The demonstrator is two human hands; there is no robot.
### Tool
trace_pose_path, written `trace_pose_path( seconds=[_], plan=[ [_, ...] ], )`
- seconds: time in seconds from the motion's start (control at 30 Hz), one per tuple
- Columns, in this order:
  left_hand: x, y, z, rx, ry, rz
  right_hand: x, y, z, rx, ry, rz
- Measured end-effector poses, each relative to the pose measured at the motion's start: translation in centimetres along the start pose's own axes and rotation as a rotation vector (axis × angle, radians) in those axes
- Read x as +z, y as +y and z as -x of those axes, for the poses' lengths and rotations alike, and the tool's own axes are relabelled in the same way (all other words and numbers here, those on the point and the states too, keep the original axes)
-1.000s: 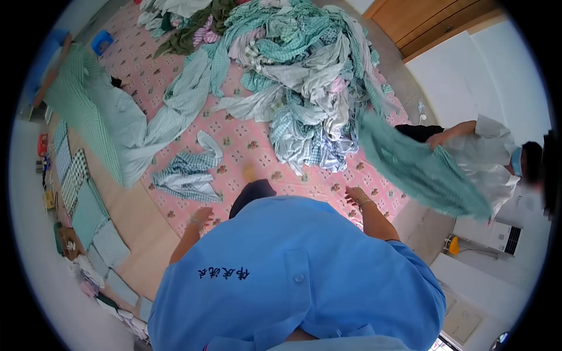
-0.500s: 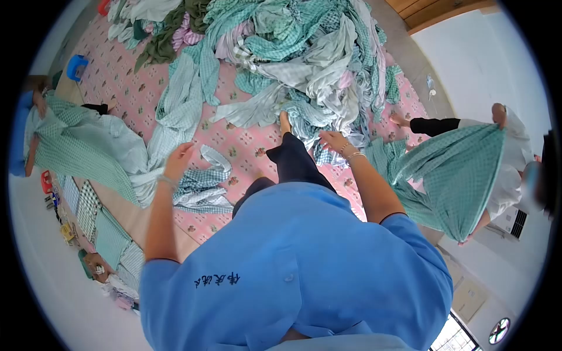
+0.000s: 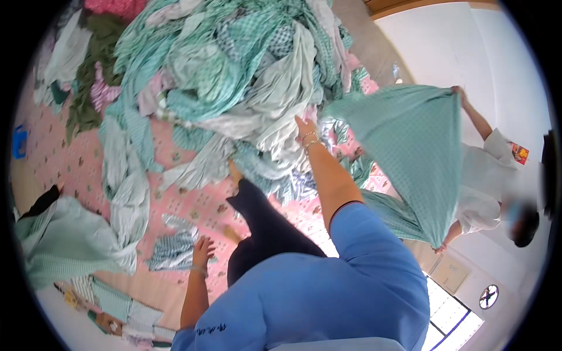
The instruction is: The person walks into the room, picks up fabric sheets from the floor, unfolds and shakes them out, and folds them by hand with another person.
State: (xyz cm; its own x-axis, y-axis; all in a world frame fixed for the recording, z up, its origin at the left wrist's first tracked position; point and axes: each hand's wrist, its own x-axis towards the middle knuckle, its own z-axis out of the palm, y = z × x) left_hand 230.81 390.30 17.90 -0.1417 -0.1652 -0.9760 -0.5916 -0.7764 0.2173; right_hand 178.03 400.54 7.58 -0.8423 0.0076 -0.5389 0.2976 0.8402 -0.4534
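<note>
A large heap of green, white and checked cloths (image 3: pixel 205 70) lies on the pink patterned floor sheet (image 3: pixel 170 205). My right hand (image 3: pixel 306 127) reaches to the heap's near right side, at a pale white-green cloth (image 3: pixel 281 117); its fingertips meet the fabric and what they grip is too small to make out. My left hand (image 3: pixel 204 251) hangs low with fingers apart and nothing in it, just right of a small crumpled checked cloth (image 3: pixel 172 245). My bare foot (image 3: pixel 235 174) stands at the heap's near edge.
At the right a co-worker (image 3: pixel 483 175) holds a green checked cloth (image 3: pixel 415 152) stretched between both hands. Another green-white cloth (image 3: pixel 76 234) spreads at the left, near a person's dark-clothed limb. Folded cloths (image 3: pixel 114 301) lie lower left; a blue stool (image 3: pixel 19 142) stands far left.
My view has shifted and my body leans closer to the heap. My right hand has reached forward to the cloths; my left hand is lower. The co-worker's green cloth is spread wider.
</note>
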Motion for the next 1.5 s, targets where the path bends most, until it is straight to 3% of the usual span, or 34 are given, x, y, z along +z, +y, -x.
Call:
trace_pose_path(
  seconds=[0.13, 0.27, 0.37, 0.4, 0.5, 0.53, 0.57, 0.63, 0.67, 0.73, 0.8, 0.87, 0.9, 0.93, 1.0, 1.03, 1.1, 1.13, 1.2, 1.27, 1.33, 1.43, 1.5],
  plan=[
    [1.3, 3.5, -2.0, -0.033, -0.003, -0.014, 2.6, 0.1, -6.9, 0.225, 0.038, -0.154],
    [0.8, 4.4, -2.4, -0.114, 0.034, -0.045, 4.7, 2.0, -12.8, 0.394, 0.189, -0.005],
    [-0.3, 4.0, -2.5, -0.181, 0.072, -0.099, 4.9, 3.8, -17.9, 0.151, -0.140, 0.150],
    [-0.4, 4.3, -2.7, -0.177, 0.078, -0.106, 4.6, 2.7, -17.2, 0.153, -0.142, 0.140],
    [-0.4, 4.8, -1.9, -0.169, 0.069, -0.148, 1.4, -2.1, -11.9, -0.418, 0.138, 0.704],
    [-0.1, 5.5, -1.7, -0.163, 0.070, -0.157, 2.0, -2.0, -11.0, -0.412, 0.143, 0.695],
    [0.7, 6.4, -1.6, -0.129, 0.048, -0.169, 2.9, -1.2, -10.7, -0.289, 0.019, -0.011],
    [2.2, 8.1, -1.1, -0.035, 0.016, -0.208, 2.8, -3.7, -6.2, -0.017, -0.272, -0.935],
    [3.1, 9.1, -0.9, 0.025, 0.004, -0.235, 1.0, -6.6, -0.9, 0.116, -0.440, -1.149],
    [5.4, 11.6, 1.2, 0.250, -0.039, -0.356, -2.2, -8.4, 7.6, -0.056, -0.478, -0.592],
    [7.4, 13.6, 3.7, 0.569, -0.130, -0.517, -2.7, -5.4, 13.6, -0.379, -0.604, -0.258],
    [9.3, 15.8, 7.8, 0.857, -0.123, -0.753, -5.7, -4.1, 22.0, -0.565, -0.767, 0.157],
    [10.7, 16.6, 10.1, 1.080, -0.059, -0.924, -6.8, -1.8, 26.3, -0.785, -0.668, 0.218],
    [12.1, 16.9, 12.5, 1.297, 0.009, -1.098, -9.2, -1.1, 30.0, -0.852, -0.820, 0.315],
    [14.4, 16.5, 18.1, 1.358, -0.183, -1.262, -12.8, 1.4, 37.7, -1.008, -0.923, 0.271],
    [15.0, 14.8, 19.8, 1.370, -0.176, -1.267, -13.7, 2.6, 40.7, -1.062, -0.964, 0.280],
    [15.6, 10.6, 22.9, 1.673, -0.348, -1.689, -16.0, 4.8, 46.4, -1.125, -0.983, 0.299],
    [15.4, 8.5, 23.5, 1.691, -0.344, -1.688, -17.0, 5.1, 48.9, -1.153, -0.954, 0.307],
    [14.7, 3.5, 22.8, 1.633, -0.625, -1.973, -18.7, 8.0, 53.7, -1.187, -0.917, 0.328],
    [13.8, 0.2, 22.7, 1.769, -0.552, -1.949, -19.8, 11.1, 57.5, -1.225, -0.836, 0.222],
    [13.0, -1.9, 24.2, 1.622, -0.432, -2.097, -21.2, 14.8, 60.7, -1.230, -0.823, 0.212],
    [12.6, -4.5, 25.0, 1.621, -0.331, -1.989, -23.9, 18.5, 64.7, -1.141, -0.782, -0.044],
    [14.0, -5.9, 26.4, 1.600, -0.394, -2.029, -24.8, 21.2, 66.6, -1.160, -0.771, -0.120]
  ],
)
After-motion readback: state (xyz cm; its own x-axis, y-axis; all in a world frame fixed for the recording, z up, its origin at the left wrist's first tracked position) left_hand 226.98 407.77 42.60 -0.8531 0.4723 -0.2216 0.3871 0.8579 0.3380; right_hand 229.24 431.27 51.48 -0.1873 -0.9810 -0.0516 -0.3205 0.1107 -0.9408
